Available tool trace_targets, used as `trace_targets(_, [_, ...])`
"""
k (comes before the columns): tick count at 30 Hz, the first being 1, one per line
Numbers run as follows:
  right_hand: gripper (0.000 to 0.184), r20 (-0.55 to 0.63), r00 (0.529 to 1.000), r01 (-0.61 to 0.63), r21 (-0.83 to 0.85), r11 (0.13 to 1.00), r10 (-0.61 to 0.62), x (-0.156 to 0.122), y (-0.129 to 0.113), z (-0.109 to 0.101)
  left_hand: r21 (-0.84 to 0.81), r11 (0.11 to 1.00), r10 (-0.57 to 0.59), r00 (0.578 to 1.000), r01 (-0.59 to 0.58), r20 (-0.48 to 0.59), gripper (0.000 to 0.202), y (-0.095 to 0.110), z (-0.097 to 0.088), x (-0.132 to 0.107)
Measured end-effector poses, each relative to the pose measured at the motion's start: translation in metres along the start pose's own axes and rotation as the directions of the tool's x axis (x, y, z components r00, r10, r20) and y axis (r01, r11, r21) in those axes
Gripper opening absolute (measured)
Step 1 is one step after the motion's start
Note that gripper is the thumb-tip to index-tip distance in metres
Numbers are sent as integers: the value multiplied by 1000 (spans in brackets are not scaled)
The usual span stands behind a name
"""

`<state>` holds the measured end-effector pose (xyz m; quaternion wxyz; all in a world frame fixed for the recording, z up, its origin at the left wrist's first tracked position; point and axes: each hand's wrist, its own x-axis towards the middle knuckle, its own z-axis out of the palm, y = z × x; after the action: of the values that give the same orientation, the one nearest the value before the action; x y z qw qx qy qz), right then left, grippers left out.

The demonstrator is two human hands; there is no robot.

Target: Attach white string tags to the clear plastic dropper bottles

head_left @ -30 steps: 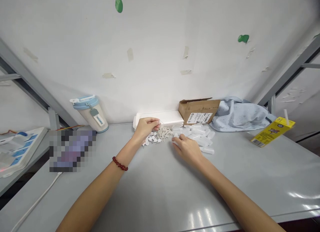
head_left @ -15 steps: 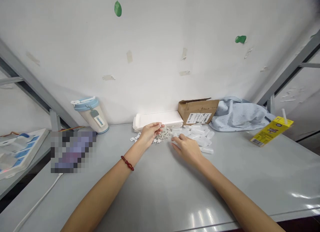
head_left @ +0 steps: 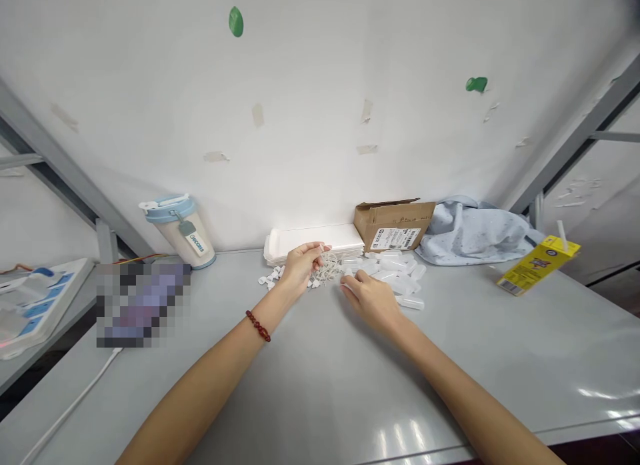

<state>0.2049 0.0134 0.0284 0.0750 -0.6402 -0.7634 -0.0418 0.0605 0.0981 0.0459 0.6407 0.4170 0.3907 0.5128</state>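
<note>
My left hand [head_left: 301, 267] is closed in a pinch on a small white piece [head_left: 325, 249], too small to name. Just below and beside its fingertips lies a tangle of thin whitish strings [head_left: 327, 270]. Small white tags [head_left: 270, 278] are scattered to the left of that wrist. My right hand [head_left: 369, 293] rests at the near left side of a pile of translucent plastic tubes [head_left: 397, 275]. Its fingers are curled together, with something pale at the thumb and fingertips that I cannot make out.
Behind the hands lie stacked white trays [head_left: 315, 237] and an open cardboard box [head_left: 395, 223]. A pale blue cloth [head_left: 470, 231] and a yellow drink carton [head_left: 539, 266] are to the right. At left are a tumbler [head_left: 183, 231], a blurred-out device [head_left: 145, 305] and a white cable [head_left: 75, 405].
The view has shifted slightly. My right fingers have closed in a little by the tubes, while my left hand keeps its pinch in nearly the same place.
</note>
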Motion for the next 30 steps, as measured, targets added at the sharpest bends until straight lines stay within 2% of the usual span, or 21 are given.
trace_targets(6, [28, 3, 1000, -8, 23, 1000, 8, -1, 1, 0, 21, 996, 89, 996, -89, 2, 12, 18, 4, -2])
trace_targets(13, [27, 24, 1000, 14, 27, 1000, -14, -2, -1, -2, 97, 992, 83, 995, -78, -47, 11, 2, -9, -4])
trace_targets(21, [26, 62, 998, 24, 43, 999, -27, -3, -1, -1, 114, 992, 47, 999, -45, -13, 12, 7, -9, -14])
trace_targets(27, [27, 23, 999, 22, 147, 989, -26, -1, 0, 3, 111, 994, 24, 1000, -25, 10, 12, 7, -11, -22])
trace_targets(30, [30, -59, 998, 34, 246, 969, -20, -1, 1, 8, 96, 995, 23, 1000, -24, 18, 13, 8, -13, -24])
